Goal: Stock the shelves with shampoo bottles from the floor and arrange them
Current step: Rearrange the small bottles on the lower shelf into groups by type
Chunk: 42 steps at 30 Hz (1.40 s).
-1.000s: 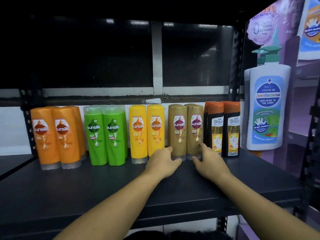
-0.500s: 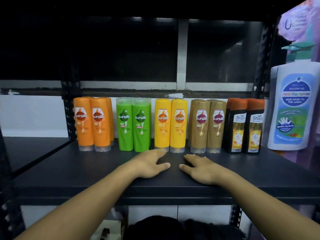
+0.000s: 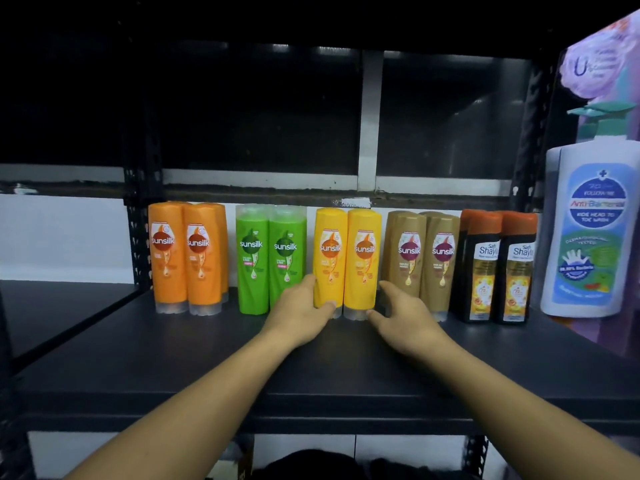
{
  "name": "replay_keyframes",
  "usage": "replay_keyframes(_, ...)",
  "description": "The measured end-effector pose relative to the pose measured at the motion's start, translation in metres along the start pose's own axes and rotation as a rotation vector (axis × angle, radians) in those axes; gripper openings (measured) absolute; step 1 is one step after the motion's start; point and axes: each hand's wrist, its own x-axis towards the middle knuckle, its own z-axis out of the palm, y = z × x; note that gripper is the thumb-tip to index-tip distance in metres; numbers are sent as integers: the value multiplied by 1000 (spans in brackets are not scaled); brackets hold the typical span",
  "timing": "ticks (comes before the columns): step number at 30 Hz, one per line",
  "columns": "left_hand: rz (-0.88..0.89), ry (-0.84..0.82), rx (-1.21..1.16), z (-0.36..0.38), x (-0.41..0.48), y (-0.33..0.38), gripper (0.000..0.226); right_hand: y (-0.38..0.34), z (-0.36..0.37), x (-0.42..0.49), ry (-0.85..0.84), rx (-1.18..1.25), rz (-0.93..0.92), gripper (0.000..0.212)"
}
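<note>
Evidently squaring up a pair, the left hand (image 3: 299, 308) clasps the base of the left yellow bottle (image 3: 329, 261), thumb across its front; the right hand (image 3: 407, 315), fingers spread apart, flanks the right yellow bottle (image 3: 362, 263). Both stand upright along the back edge of the shelf (image 3: 207, 358), between green bottles (image 3: 270, 258) and brown bottles (image 3: 422, 261), labels facing front for shoppers

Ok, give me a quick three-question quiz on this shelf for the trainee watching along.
1. Which pair do the left hand and right hand flank? A orange bottles, B yellow bottles, C black bottles.
2. True or false: the white pump bottle stands right of every other bottle on the shelf.
3. Fill in: directly left of the yellow pair stand the ____.
Key: 1 B; 2 true; 3 green bottles.
</note>
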Motion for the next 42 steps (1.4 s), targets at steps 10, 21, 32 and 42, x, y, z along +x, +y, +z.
replay_keyframes(10, -2, 114, -118, 32, 38, 6, 123, 3, 33, 58, 184, 149, 7, 84)
replay_keyframes(21, -7, 108, -65, 45, 46, -5, 123, 24, 60, 73, 291, 162, -19, 93)
replay_keyframes(32, -14, 141, -42, 46, 44, -6, 121, 25, 58, 71, 308, 130, -13, 93)
replay_keyframes(42, 0, 171, -9, 45, 42, -7, 119, 24, 54, 62, 334, -17, -8, 56)
